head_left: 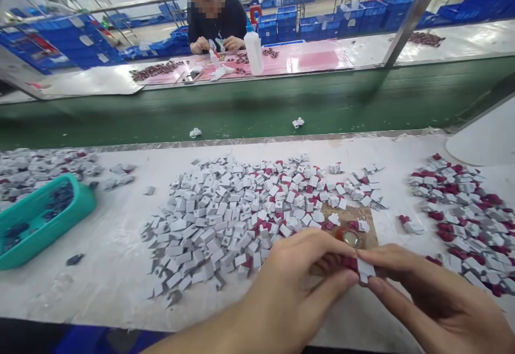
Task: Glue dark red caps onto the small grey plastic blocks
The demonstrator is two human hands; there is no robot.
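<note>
My left hand (pixel 298 273) and my right hand (pixel 438 289) meet at the lower right, fingertips pinched on a small white and dark-red plastic piece (pixel 365 270). The left fingers grip its dark-red end, and the right fingers hold the white block end. Just beyond them a small round dish of glue-like liquid (pixel 349 237) rests on a brown board (pixel 368 217). A large heap of small white blocks (pixel 209 220), some with dark-red parts, spreads to the left of my hands. To the right lies another pile of white and dark-red pieces (pixel 462 220).
A teal tray (pixel 86 204) with dark small parts stands at the left, near more white pieces (pixel 36 169). Two loose pieces lie on the green conveyor belt (pixel 241 110). Across it, a person (pixel 217 16) works by a white bottle (pixel 253 51). Blue crates (pixel 286 24) stand behind.
</note>
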